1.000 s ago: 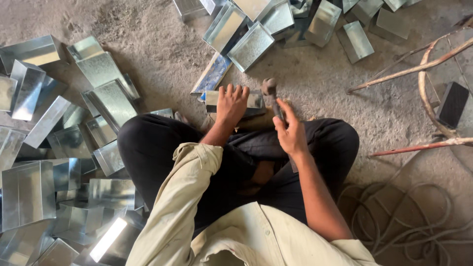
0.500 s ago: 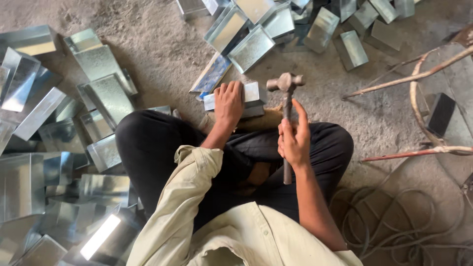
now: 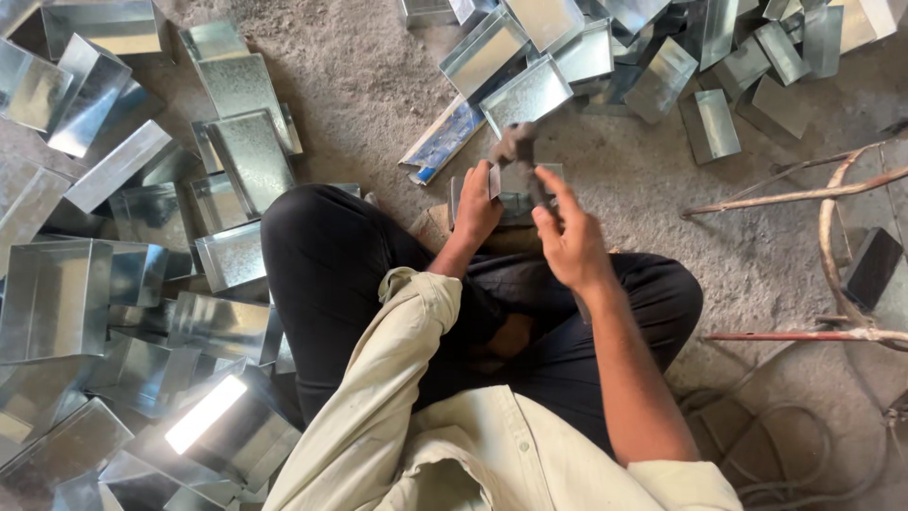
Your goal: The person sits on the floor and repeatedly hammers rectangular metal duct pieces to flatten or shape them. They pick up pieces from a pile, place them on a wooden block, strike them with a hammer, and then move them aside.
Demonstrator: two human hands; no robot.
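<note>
While the left hand (image 3: 476,210) pins the metal piece (image 3: 515,194) mid-frame, right hand (image 3: 566,241) grips the hammer (image 3: 515,147) (blurred): a stray blow could catch fingers

Blurred hammer (image 3: 515,151) head-down over a shiny folded sheet-metal piece (image 3: 515,189).
</note>
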